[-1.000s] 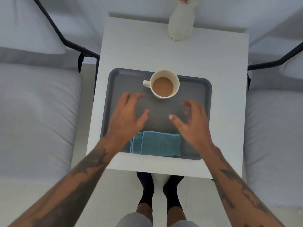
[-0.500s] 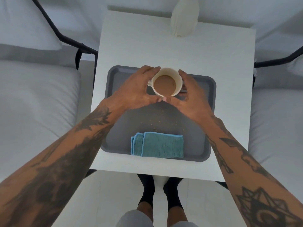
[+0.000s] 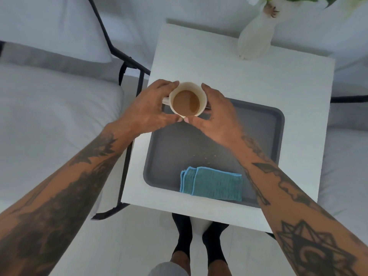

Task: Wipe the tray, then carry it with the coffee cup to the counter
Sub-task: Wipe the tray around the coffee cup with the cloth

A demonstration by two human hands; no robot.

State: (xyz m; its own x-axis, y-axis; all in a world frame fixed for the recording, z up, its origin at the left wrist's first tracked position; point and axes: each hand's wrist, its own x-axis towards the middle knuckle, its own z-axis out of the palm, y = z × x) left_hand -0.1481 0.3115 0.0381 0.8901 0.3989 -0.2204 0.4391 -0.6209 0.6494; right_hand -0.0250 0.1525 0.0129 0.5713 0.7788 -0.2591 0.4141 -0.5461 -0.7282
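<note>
A cream coffee cup (image 3: 187, 100) full of coffee is held between both hands over the far left corner of the grey tray (image 3: 264, 124). My left hand (image 3: 147, 110) wraps its left side by the handle. My right hand (image 3: 217, 116) cups its right side, and the two thumbs meet at the cup's near edge. Whether the cup touches the tray I cannot tell. Brown crumbs (image 3: 207, 158) dot the tray's middle. A folded teal cloth (image 3: 213, 183) lies at the tray's near edge.
The tray rests on a small white table (image 3: 249, 76). A white vase (image 3: 256, 38) with flowers stands at the table's far right. Grey cushioned seats with black metal frames (image 3: 111, 48) flank the table on both sides. My feet in black socks (image 3: 199, 248) stand below.
Both hands went from hovering over the tray to closing around the cup. The cup now sits further toward the tray's far left corner, and the view has shifted left.
</note>
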